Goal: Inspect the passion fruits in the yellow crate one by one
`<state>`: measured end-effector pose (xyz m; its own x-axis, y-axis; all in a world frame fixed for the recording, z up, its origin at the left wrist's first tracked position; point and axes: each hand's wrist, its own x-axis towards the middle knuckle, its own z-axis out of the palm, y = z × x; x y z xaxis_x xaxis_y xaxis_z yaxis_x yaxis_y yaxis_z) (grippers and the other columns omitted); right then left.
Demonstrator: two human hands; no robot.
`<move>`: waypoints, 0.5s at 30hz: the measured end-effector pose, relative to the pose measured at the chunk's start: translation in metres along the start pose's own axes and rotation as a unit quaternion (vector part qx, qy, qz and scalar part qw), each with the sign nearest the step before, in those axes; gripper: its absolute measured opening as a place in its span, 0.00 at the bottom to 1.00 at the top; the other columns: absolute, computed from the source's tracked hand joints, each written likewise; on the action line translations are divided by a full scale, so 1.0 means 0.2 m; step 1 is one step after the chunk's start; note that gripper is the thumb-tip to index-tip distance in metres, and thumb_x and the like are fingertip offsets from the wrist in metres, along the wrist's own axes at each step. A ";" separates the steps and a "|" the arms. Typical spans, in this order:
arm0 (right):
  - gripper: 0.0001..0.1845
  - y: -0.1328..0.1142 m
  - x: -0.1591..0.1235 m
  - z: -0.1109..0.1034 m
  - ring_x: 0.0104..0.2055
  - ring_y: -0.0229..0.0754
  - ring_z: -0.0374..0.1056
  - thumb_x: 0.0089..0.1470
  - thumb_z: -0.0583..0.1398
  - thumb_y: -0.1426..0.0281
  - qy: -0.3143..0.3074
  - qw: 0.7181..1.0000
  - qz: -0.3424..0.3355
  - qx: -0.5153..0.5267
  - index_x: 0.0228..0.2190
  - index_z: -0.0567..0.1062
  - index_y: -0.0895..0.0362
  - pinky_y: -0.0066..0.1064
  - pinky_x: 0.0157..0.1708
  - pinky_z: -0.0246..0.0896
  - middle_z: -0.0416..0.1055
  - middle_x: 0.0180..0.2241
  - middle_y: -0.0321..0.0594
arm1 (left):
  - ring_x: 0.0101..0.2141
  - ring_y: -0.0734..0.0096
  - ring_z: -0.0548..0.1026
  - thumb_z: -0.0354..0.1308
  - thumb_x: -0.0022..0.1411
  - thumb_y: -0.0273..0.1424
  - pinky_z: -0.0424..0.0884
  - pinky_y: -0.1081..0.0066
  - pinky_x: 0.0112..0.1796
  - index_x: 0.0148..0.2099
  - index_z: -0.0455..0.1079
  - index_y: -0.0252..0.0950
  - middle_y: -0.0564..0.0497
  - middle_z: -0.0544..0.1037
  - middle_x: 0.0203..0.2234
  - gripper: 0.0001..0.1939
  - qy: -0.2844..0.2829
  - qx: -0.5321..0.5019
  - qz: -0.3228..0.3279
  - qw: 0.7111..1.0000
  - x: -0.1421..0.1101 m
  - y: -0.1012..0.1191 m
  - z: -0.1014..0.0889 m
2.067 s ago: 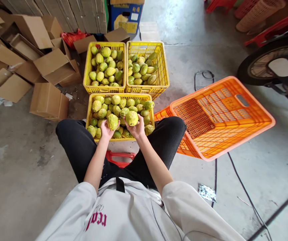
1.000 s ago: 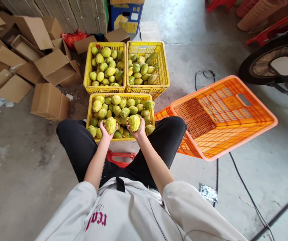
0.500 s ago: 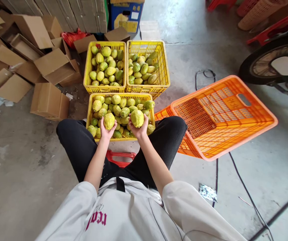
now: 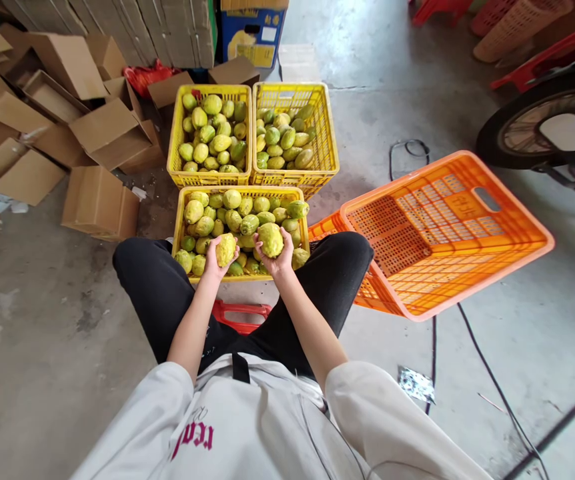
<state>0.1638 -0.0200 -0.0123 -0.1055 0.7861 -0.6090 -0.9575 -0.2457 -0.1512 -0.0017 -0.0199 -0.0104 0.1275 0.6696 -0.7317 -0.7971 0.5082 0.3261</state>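
Observation:
A bumpy yellow citron-like fruit [image 4: 226, 249] rests in my left hand [image 4: 213, 264], with the fingers curled round its side. My right hand [image 4: 282, 261] grips another such fruit [image 4: 270, 239], rounder and just as knobbly. Both hands are over the near yellow crate [image 4: 180, 230], between my knees. That crate is filled with similar green and yellow fruits [image 4: 234, 219].
Behind stand two more yellow crates [image 4: 210, 179] [image 4: 295, 179] with fruits in them. An orange crate [image 4: 467, 267] lies tilted to my right. Cardboard boxes [image 4: 95, 200] are heaped at the left. A motorbike wheel [image 4: 490, 123] and black cables [image 4: 487, 363] are at the right.
Both fruits have turned in my hands. The left hand has shifted slightly right, and the right-hand fruit has moved a little to the left.

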 end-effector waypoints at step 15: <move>0.13 0.03 0.03 -0.02 0.28 0.42 0.76 0.58 0.61 0.58 0.107 0.988 -0.036 -0.109 0.35 0.72 0.55 0.27 0.20 0.72 0.76 0.28 0.38 | 0.18 0.71 0.73 0.45 0.69 0.38 0.63 0.78 0.15 0.41 0.72 0.32 0.46 0.78 0.25 0.19 0.045 0.023 0.013 0.999 -0.02 0.02 0.02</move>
<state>0.1588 -0.0183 -0.0206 0.0432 0.6740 -0.7375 -0.8771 -0.3279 -0.3511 -0.0034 -0.0188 -0.0043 0.0512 0.6323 -0.7730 -0.7717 0.5164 0.3713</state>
